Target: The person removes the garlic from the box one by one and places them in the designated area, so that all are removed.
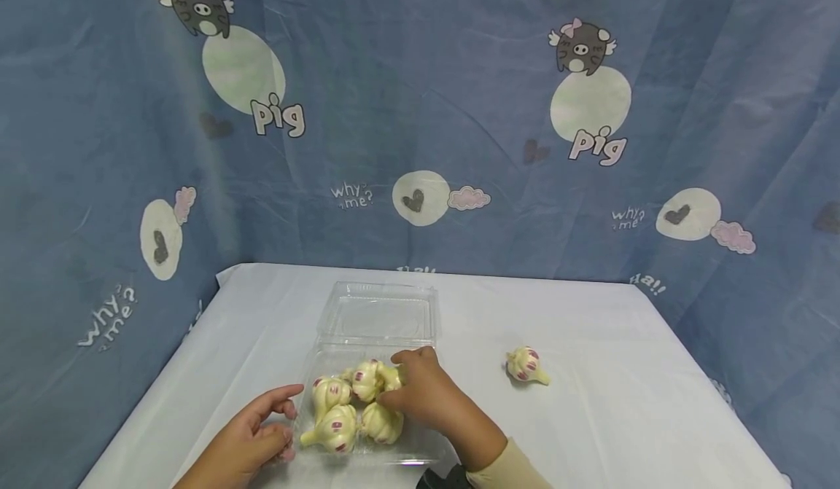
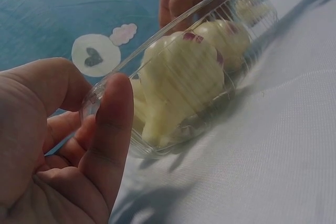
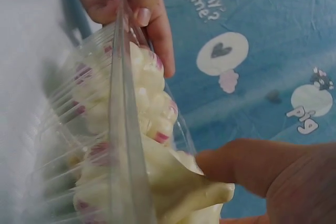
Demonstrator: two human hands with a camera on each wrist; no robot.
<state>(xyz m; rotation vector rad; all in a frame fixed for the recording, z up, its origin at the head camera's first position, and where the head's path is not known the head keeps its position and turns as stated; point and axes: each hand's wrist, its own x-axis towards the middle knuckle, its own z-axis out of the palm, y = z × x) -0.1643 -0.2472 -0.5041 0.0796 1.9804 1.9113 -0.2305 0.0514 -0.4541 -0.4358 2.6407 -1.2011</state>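
A clear plastic clamshell container (image 1: pixel 423 441) lies with its lid (image 1: pixel 379 318) laid back. Several cream garlic bulbs (image 1: pixel 337 428) with purple patches sit inside. At the container's left edge, my left hand (image 1: pixel 252 431) holds the rim; its thumb and a finger meet the rim's corner in the left wrist view. My right hand (image 1: pixel 426 394) reaches over the right side and pinches a garlic bulb (image 1: pixel 391 378) between thumb and fingers. In the right wrist view the thumb touches the stalk of that bulb (image 3: pixel 184 182). Its far side is hidden by the hand.
Another garlic bulb (image 1: pixel 525 365) lies on the white tablecloth (image 1: pixel 623 401), right of the container. Behind the table hangs a blue curtain (image 1: pixel 492 95) with cartoon pigs. A dark object (image 1: pixel 442 478) shows at the bottom edge, beside the right sleeve.
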